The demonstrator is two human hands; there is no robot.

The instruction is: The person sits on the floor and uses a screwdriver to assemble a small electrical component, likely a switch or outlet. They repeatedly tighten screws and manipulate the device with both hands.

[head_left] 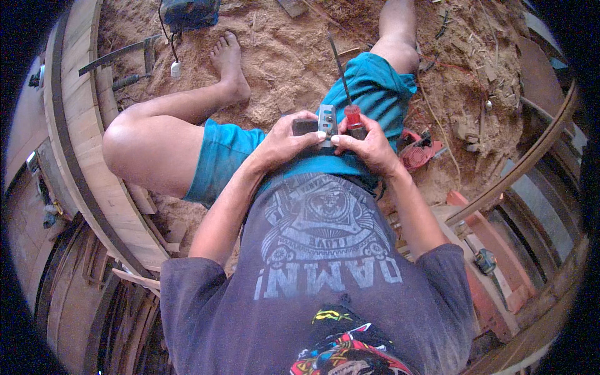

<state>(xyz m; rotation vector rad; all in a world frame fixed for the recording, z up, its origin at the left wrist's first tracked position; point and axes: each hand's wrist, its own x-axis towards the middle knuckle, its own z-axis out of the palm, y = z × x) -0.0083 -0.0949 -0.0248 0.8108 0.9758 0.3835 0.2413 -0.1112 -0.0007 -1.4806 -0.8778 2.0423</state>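
Note:
I sit with my legs out over a floor of sawdust. My left hand [284, 144] grips a small dark block with a grey metal plate [326, 122] on it, held over my lap. Touching that plate, my right hand [369, 147] holds a screwdriver with a red handle [354, 117]. Its long thin shaft [337, 62] points up and away from me. Both hands meet close together above my teal shorts [231, 156].
A curved wooden frame [81, 125] runs along my left. Curved dark strips [525, 162] and orange boards [494, 244] lie at my right. A red power tool [420, 150] rests by my right thigh, a blue power tool [190, 12] with a cord sits beyond my left foot.

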